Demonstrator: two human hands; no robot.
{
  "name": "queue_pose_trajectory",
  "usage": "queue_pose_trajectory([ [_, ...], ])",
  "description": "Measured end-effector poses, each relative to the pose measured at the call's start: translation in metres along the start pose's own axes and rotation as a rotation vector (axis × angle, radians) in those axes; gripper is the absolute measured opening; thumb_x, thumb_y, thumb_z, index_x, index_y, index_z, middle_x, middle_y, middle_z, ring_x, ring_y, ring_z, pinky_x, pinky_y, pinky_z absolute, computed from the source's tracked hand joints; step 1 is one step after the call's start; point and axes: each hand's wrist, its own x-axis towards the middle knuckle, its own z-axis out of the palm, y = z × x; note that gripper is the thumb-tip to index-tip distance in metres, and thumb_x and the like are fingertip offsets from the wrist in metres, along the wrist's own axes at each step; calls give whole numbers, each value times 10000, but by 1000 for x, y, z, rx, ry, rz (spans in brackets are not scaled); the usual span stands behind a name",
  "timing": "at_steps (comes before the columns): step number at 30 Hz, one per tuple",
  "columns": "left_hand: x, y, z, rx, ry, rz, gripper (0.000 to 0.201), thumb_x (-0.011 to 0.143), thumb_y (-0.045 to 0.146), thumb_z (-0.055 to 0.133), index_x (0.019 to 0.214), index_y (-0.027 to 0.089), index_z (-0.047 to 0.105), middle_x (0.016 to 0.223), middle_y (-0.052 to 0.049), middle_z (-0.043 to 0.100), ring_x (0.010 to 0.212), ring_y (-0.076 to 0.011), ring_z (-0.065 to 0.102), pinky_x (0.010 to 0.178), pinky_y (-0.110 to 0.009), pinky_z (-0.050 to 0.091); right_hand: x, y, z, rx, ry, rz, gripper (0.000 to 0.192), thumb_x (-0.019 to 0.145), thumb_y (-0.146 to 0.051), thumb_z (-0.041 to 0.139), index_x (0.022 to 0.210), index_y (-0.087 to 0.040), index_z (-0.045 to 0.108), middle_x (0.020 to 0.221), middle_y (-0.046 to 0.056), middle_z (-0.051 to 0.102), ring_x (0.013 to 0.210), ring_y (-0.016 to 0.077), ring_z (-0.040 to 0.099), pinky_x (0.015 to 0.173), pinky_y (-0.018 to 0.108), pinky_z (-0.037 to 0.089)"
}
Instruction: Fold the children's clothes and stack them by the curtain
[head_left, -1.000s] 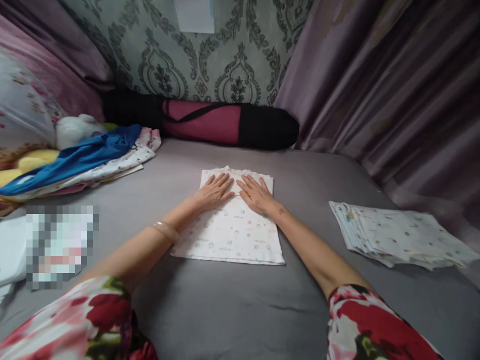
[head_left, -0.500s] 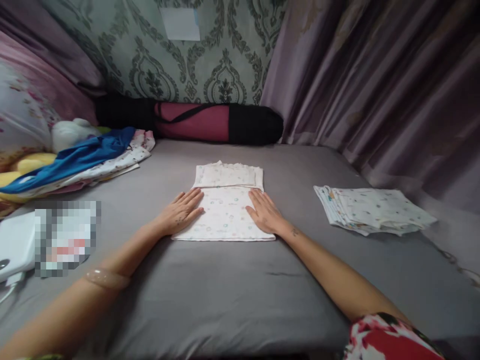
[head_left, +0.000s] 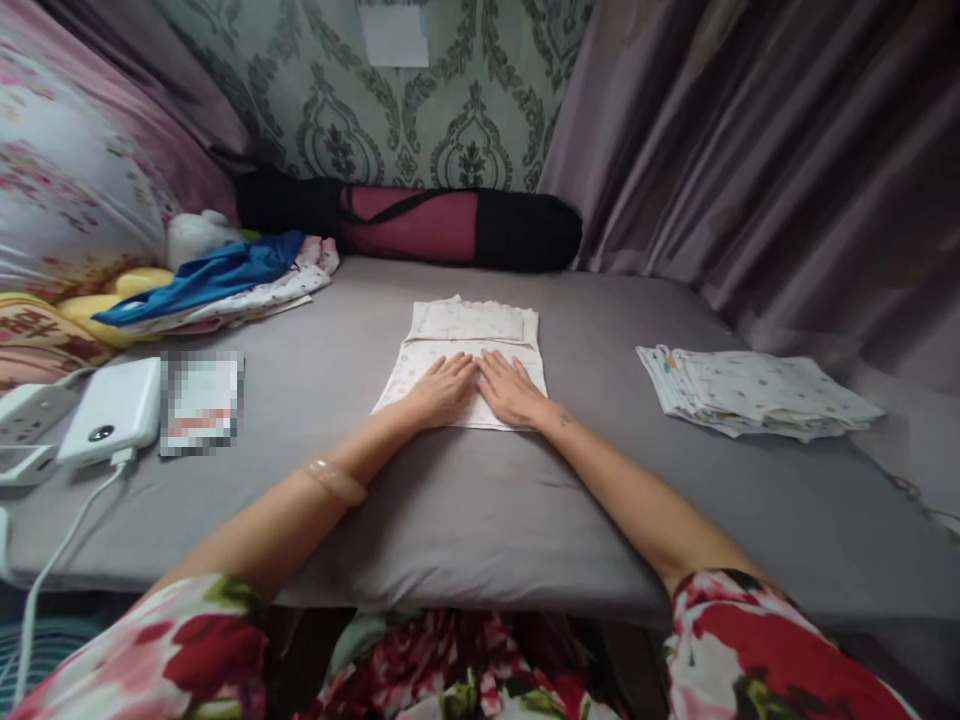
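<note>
Both palms flat and side by side, fingers spread, left hand and right hand pressing the near half of the white printed cotton cloth in the middle of the frame on the grey bed sheet. Best to press softly, slide outward, keep edges lined up. Stack of folded white cloths at right.

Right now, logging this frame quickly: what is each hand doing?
Left hand: open, flat on the cloth.
Right hand: open, flat on the same cloth.
</note>
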Motion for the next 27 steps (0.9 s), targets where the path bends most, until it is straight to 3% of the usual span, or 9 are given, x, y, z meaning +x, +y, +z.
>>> queue_pose_trajectory([
  [3, 3, 11, 9, -22, -24, -56, 566, 1015, 359, 203, 1498, 81, 299, 1570, -152, 283, 1470, -244, 207, 1191, -434, 177, -3, -5, 9, -21, 5, -17, 598, 998, -379, 207, 1524, -102, 264, 1606, 100, 188, 1487, 226, 116, 1205, 461, 53],
  [11, -43, -41, -2, -53, -104, -155, 656, 995, 548, 168, 1538, 188, 246, 1610, -78, 159, 1489, -249, 113, 1194, -455, 119, -46, 28, 2, -37, -27, -72, 596, 1006, -450, 205, 1531, -177, 270, 1603, 102, 178, 1484, 250, 118, 1199, 508, 111],
  [19, -73, -66, -7, -86, -187, -171, 654, 990, 554, 117, 1552, 226, 178, 1617, -24, 94, 1495, -229, 52, 1199, -450, 75, -80, 51, -2, 6, -77, -99, 583, 1011, -439, 206, 1551, -221, 198, 1608, 52, 171, 1484, 226, 113, 1209, 492, 113],
  [23, -89, -77, -10, -101, -217, -149, 637, 995, 529, 87, 1554, 232, 163, 1617, -11, 102, 1495, -228, 55, 1198, -468, 74, -97, 62, -4, 22, -64, -109, 559, 1017, -412, 196, 1549, -242, 199, 1603, 33, 199, 1482, 212, 130, 1207, 505, 118],
  [27, -106, -90, -9, -104, -184, -118, 631, 995, 549, 118, 1534, 251, 259, 1602, -20, 209, 1488, -248, 125, 1194, -478, 131, -114, 70, -6, 64, -35, -113, 516, 1018, -415, 240, 1517, -298, 294, 1580, 20, 276, 1470, 225, 194, 1190, 541, 165],
])
